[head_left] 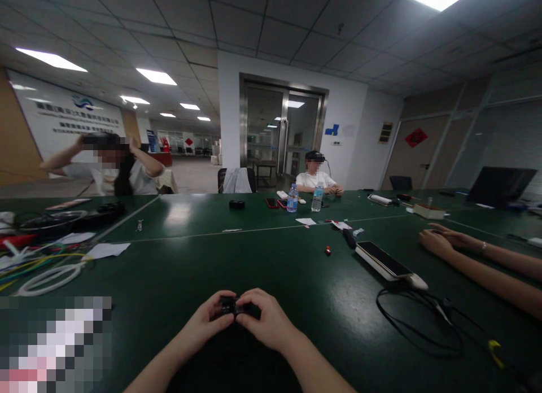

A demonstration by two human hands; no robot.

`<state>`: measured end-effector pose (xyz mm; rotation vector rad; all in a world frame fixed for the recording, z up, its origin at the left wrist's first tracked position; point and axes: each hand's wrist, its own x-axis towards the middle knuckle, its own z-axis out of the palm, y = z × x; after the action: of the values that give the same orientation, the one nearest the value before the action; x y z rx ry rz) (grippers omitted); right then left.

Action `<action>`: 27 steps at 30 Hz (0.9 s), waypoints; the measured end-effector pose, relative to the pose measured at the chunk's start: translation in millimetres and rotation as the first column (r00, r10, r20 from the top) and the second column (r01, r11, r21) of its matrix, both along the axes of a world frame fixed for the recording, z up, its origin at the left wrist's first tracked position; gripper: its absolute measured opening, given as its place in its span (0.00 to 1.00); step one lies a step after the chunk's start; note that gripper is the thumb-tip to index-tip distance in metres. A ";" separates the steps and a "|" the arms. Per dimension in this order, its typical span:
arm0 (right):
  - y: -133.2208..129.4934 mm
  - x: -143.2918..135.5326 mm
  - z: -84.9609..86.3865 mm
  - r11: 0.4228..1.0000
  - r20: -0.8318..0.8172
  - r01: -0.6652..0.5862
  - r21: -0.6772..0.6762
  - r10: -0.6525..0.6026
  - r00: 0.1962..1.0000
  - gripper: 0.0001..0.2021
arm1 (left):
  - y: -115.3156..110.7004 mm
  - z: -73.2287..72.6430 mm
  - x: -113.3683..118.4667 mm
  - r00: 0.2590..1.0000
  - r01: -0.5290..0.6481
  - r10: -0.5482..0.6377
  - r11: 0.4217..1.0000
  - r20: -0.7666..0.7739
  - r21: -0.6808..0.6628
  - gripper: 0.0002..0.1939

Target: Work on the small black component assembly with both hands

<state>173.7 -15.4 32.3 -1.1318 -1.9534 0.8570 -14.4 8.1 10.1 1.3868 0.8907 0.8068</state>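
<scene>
Close in front of me, above the dark green table (169,269), both my hands meet around a small black object (228,306). Its kind is hard to tell; it has a dark, partly glossy surface and is largely covered by fingers. My left hand (210,314) grips its left side between thumb and fingers. On the other side, my right hand (267,318) is closed on the right part, with the thumb below and the fingers curled over the top. The two thumbs nearly touch.
To the right lie a white device with a dark screen (383,260) and a coiled black cable (417,333). A co-worker's hands (444,238) rest beyond. Bottles (292,199) stand farther back. Cables (51,274) and paper (108,250) lie left. A small red item (328,250) lies ahead.
</scene>
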 end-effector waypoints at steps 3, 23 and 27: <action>0.2 -0.1 -0.4 1.000 0.000 0.002 -0.004 -0.002 1.000 0.11 | 1.1 -0.4 -1.1 1.000 0.016 -0.016 1.000 -0.013 -0.009 0.24; 1.3 -0.5 -0.4 1.000 -0.038 -0.006 0.012 0.007 0.999 0.11 | -1.6 -0.5 -2.5 0.998 0.034 -0.034 0.999 0.046 -0.001 0.23; 3.6 -1.2 -3.9 1.000 -0.042 -0.006 0.021 0.007 0.999 0.11 | -2.8 1.9 -1.4 0.998 0.034 -0.033 0.999 0.058 -0.009 0.22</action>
<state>172.5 -11.9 28.4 -1.0873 -1.9281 0.8547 -15.8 5.3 12.0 1.3594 0.8242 0.8118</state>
